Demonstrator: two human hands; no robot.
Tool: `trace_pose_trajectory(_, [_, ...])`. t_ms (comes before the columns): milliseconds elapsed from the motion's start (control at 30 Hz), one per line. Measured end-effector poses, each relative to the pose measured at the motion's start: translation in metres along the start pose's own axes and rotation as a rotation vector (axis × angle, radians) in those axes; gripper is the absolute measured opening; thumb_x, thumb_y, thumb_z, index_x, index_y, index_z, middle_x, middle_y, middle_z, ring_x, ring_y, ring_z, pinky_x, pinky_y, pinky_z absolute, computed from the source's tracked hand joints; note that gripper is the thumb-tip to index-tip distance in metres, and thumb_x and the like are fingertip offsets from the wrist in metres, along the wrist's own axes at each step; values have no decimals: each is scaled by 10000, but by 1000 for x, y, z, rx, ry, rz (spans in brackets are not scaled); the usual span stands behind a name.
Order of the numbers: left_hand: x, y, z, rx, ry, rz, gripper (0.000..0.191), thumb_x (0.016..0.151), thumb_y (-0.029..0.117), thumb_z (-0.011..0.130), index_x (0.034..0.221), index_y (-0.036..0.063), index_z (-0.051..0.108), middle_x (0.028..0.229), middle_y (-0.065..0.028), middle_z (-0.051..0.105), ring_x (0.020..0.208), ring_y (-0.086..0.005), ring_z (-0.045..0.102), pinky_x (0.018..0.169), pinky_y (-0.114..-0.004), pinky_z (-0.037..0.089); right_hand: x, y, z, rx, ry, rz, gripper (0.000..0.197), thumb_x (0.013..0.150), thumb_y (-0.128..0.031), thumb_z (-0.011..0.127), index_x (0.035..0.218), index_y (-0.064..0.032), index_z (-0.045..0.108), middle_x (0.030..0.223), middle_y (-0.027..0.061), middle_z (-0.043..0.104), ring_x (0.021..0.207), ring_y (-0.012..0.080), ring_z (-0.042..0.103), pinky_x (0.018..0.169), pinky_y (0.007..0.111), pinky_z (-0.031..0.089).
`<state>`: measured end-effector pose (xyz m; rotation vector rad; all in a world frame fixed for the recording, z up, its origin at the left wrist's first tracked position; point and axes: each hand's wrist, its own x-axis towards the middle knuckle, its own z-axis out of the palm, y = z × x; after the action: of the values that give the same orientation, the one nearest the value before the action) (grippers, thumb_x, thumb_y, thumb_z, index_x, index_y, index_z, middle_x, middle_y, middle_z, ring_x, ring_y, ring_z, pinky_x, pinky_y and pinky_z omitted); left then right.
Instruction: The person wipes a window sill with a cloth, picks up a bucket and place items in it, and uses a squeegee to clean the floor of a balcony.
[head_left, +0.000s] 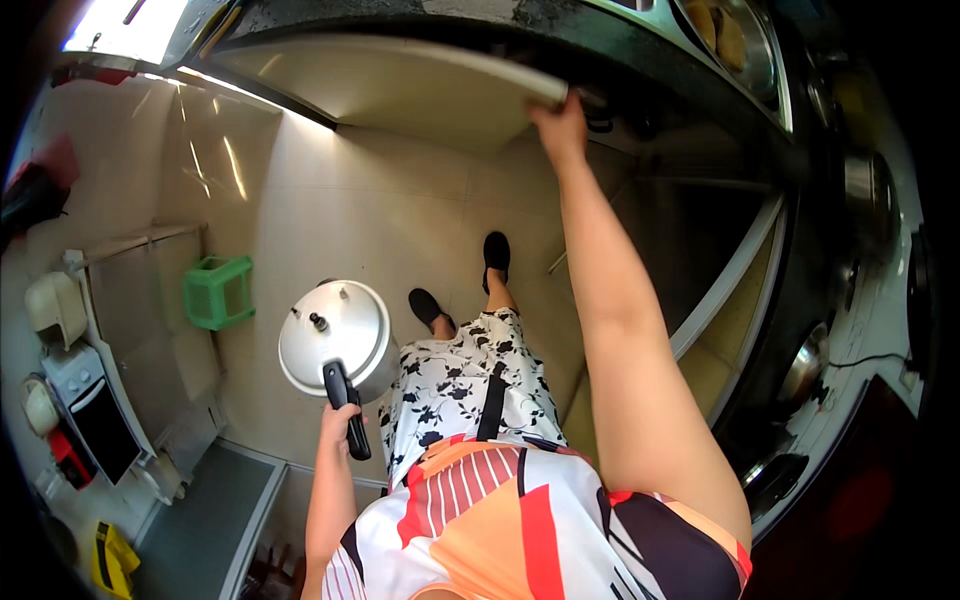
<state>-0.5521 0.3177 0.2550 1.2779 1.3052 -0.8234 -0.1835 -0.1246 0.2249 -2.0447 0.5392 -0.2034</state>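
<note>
My left hand (341, 426) grips the black handle of a silver pressure cooker (334, 337), whose lid is on and faces up. The cooker hangs over the floor to the left of my patterned trousers. My right arm reaches far forward, and my right hand (562, 127) is at the free edge of a pale cabinet door (420, 97) under the dark counter. The door stands swung out from the cabinet. My right fingers are blurred, with some of them on the door's edge. The cabinet's inside is dark.
A green plastic stool (219, 292) stands on the floor at the left, by a low cabinet. The dark stone counter (465, 19) runs across the front and down the right, bearing a steel bowl (754, 52) and several pots. A small white oven (94, 405) is at the far left.
</note>
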Motion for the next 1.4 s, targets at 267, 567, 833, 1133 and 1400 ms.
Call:
trace_pose_trajectory(267, [-13,-35,-17,-171,8,-191,389,618,71,571,989,0,480,735,-108,528,562,-260,576,513,-370,501,-202,-54,15,-376,-414,-397,291,622,-168,673,779,-82,444,750,99,488,681,314,517,561,384,436])
trace_pose_trajectory(567, [-22,-80,-2,-273,-24,-213,344,637,87,572,962,-3,504,736,-106,544,581,-257,591,530,-369,499,-283,-92,83,-408,-1008,-498,340,681,-223,639,860,-33,421,802,136,523,676,297,587,551,378,486])
trace_pose_trajectory(833, [-13,-94,6,-266,7,-205,335,646,63,576,957,-27,490,739,-112,540,553,-251,581,478,-348,498,-333,-109,175,79,-1264,-740,610,726,-266,633,1199,13,367,1183,199,469,1037,296,513,785,389,464])
trace_pose_trajectory(1133, [29,-62,97,-201,-78,14,567,587,65,652,1081,-38,392,800,-126,544,641,-229,567,551,-322,478,-324,-5,63,-298,-1511,1065,825,707,-586,598,1268,-23,378,1257,210,419,1133,326,440,937,490,326])
trace_pose_trajectory(1400, [25,55,158,537,-40,330,939,558,256,701,1342,94,210,1125,-233,455,1036,-378,479,880,-412,410,-314,0,100,549,-704,1503,279,741,-225,667,916,-33,565,876,100,613,773,224,598,736,358,492])
